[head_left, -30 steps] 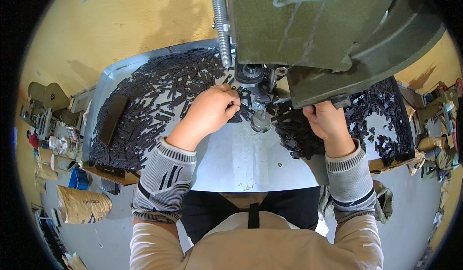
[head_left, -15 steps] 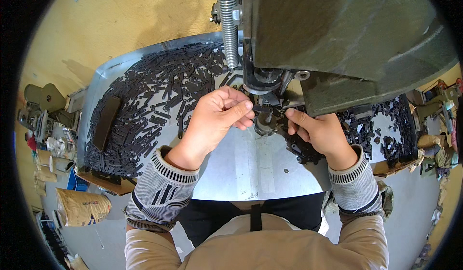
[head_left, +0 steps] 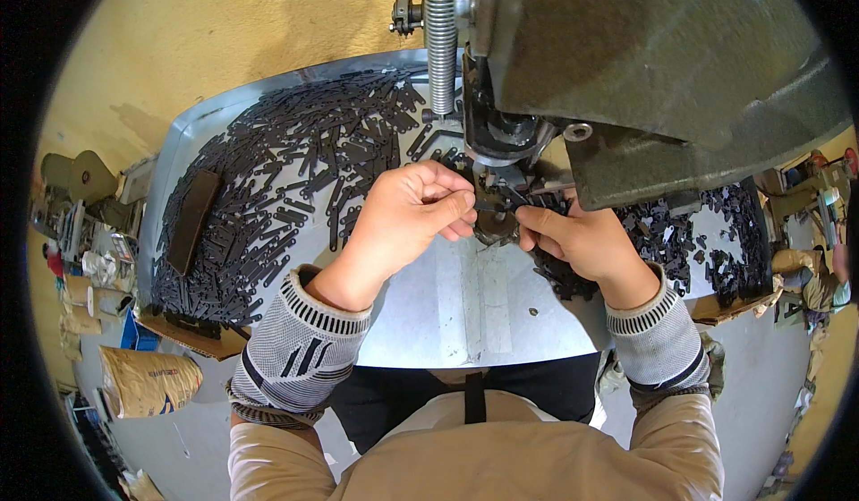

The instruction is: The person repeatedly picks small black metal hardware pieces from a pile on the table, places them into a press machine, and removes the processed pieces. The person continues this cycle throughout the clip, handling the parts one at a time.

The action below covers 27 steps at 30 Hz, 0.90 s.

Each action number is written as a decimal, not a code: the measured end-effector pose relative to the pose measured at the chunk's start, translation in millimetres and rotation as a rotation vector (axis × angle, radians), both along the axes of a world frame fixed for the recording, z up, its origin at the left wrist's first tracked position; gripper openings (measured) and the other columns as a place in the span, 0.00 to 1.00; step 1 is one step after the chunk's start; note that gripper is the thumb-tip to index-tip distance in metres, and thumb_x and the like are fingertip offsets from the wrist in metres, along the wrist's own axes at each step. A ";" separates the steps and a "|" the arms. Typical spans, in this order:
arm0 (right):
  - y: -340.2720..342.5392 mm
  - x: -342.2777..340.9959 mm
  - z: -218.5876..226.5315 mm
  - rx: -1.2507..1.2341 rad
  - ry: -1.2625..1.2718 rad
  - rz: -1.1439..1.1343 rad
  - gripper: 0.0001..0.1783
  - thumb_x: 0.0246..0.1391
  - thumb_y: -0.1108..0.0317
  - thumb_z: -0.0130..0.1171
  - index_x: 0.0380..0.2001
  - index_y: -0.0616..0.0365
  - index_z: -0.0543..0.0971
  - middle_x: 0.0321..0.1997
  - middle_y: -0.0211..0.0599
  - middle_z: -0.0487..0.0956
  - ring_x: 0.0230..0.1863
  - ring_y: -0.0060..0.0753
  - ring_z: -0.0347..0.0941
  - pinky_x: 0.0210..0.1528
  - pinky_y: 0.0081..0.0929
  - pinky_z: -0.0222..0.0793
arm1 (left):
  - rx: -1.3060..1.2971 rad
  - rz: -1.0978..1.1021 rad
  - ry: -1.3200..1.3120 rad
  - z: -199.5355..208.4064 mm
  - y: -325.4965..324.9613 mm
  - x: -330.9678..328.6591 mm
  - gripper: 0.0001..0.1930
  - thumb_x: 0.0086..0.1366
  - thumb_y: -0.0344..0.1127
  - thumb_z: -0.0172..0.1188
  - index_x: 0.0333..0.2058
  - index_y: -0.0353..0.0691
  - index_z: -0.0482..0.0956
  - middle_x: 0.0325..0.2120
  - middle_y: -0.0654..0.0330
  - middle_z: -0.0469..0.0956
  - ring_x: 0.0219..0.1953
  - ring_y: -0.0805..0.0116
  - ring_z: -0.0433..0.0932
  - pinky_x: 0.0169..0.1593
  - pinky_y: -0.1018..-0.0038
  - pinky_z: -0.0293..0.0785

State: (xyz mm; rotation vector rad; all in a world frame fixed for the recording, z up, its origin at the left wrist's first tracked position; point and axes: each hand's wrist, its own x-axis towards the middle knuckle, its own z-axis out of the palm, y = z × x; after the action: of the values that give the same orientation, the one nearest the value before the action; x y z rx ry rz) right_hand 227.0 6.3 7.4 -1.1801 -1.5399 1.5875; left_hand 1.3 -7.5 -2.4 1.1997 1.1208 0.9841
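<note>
My left hand [head_left: 413, 210] pinches one end of a dark flat metal strip [head_left: 489, 206] between thumb and fingers. The strip's other end reaches over a round metal post [head_left: 495, 227] under the head of a large dark-green machine [head_left: 680, 63]. From the right, my right hand [head_left: 577, 240] comes in close to the strip's far end, thumb and forefinger pressed together. Whatever lies between those fingertips is too small and hidden to make out. Beneath the right hand is a heap of small dark metal pieces [head_left: 565, 279].
A metal tray table [head_left: 420, 322] surrounds the post. Many dark strips [head_left: 268, 197] cover its left side, with a brown block [head_left: 192, 224] on them. Small dark parts [head_left: 662, 242] lie at right. A coil spring [head_left: 441, 45] hangs beside the machine head. A paper sack [head_left: 152, 380] stands at lower left.
The machine head and spring appear slightly farther right in view. My right hand has shifted a little left, closer to the left hand. The left hand keeps its pinch on the strip.
</note>
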 end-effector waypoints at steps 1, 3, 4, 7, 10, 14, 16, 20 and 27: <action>0.2 -1.1 1.6 -0.001 -0.050 0.008 0.11 0.57 0.69 0.60 0.23 0.63 0.79 0.18 0.29 0.78 0.15 0.16 0.63 0.18 0.18 0.56 | 0.002 -0.009 0.015 0.6 -0.1 -0.4 0.10 0.65 0.32 0.62 0.39 0.29 0.78 0.28 0.54 0.81 0.26 0.69 0.81 0.31 0.78 0.77; 0.4 -2.4 5.4 -0.003 -0.151 0.023 0.09 0.56 0.69 0.60 0.26 0.63 0.80 0.19 0.31 0.80 0.15 0.17 0.64 0.18 0.18 0.58 | -0.005 -0.026 0.033 1.2 0.2 -1.5 0.10 0.65 0.32 0.63 0.39 0.29 0.78 0.28 0.54 0.82 0.26 0.69 0.81 0.31 0.77 0.77; 0.1 -1.6 7.8 0.008 -0.164 0.029 0.06 0.56 0.71 0.59 0.33 0.64 0.77 0.22 0.34 0.80 0.14 0.16 0.63 0.17 0.17 0.56 | -0.014 -0.028 0.034 1.2 0.8 -2.1 0.09 0.65 0.31 0.62 0.39 0.29 0.78 0.28 0.54 0.82 0.26 0.69 0.81 0.31 0.78 0.77; -5.9 6.1 13.0 0.057 -0.157 0.016 0.09 0.56 0.71 0.59 0.38 0.65 0.78 0.23 0.37 0.82 0.15 0.17 0.66 0.18 0.17 0.61 | -0.037 -0.036 -0.010 -1.2 2.4 -2.9 0.08 0.65 0.29 0.60 0.38 0.29 0.79 0.28 0.55 0.82 0.26 0.70 0.81 0.31 0.78 0.77; -16.2 22.6 17.8 0.089 -0.133 -0.030 0.12 0.56 0.71 0.59 0.42 0.66 0.76 0.24 0.35 0.81 0.13 0.16 0.63 0.16 0.17 0.58 | -0.075 -0.035 -0.011 -2.9 4.2 -3.5 0.09 0.64 0.32 0.63 0.38 0.32 0.79 0.27 0.57 0.81 0.26 0.71 0.80 0.30 0.79 0.77; -34.3 50.7 22.9 -0.080 0.269 -0.086 0.08 0.56 0.71 0.62 0.36 0.62 0.75 0.22 0.30 0.77 0.15 0.16 0.62 0.17 0.17 0.55 | -0.110 -0.053 -0.019 -2.6 5.1 -4.6 0.09 0.64 0.33 0.64 0.37 0.32 0.80 0.27 0.57 0.81 0.26 0.72 0.80 0.31 0.79 0.76; -48.6 57.8 20.5 -0.118 0.425 -0.070 0.08 0.55 0.71 0.64 0.33 0.60 0.74 0.22 0.28 0.76 0.17 0.14 0.62 0.18 0.16 0.54 | -0.121 -0.063 -0.042 -2.1 4.7 -5.2 0.09 0.64 0.33 0.64 0.37 0.33 0.80 0.27 0.58 0.81 0.26 0.72 0.80 0.31 0.80 0.75; -76.3 51.2 4.2 0.431 -0.341 -0.161 0.09 0.48 0.75 0.69 0.32 0.64 0.79 0.30 0.35 0.82 0.32 0.23 0.77 0.36 0.22 0.72 | -0.120 -0.054 -0.017 -1.7 4.5 -5.6 0.09 0.63 0.34 0.64 0.36 0.33 0.81 0.26 0.58 0.81 0.24 0.73 0.79 0.30 0.80 0.74; -69.4 43.7 -9.2 0.770 -0.619 -0.014 0.13 0.44 0.74 0.68 0.35 0.65 0.81 0.31 0.42 0.81 0.29 0.38 0.79 0.33 0.28 0.74 | -0.105 -0.037 -0.001 -1.7 4.7 -5.0 0.08 0.63 0.33 0.64 0.36 0.34 0.81 0.25 0.59 0.82 0.23 0.74 0.79 0.29 0.81 0.74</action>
State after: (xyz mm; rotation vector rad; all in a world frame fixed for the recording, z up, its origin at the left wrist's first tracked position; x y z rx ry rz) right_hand 270.7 -63.0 -1.8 -1.2417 -2.2249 0.4824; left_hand -3.8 -2.8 -4.1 1.1312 1.1320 0.8867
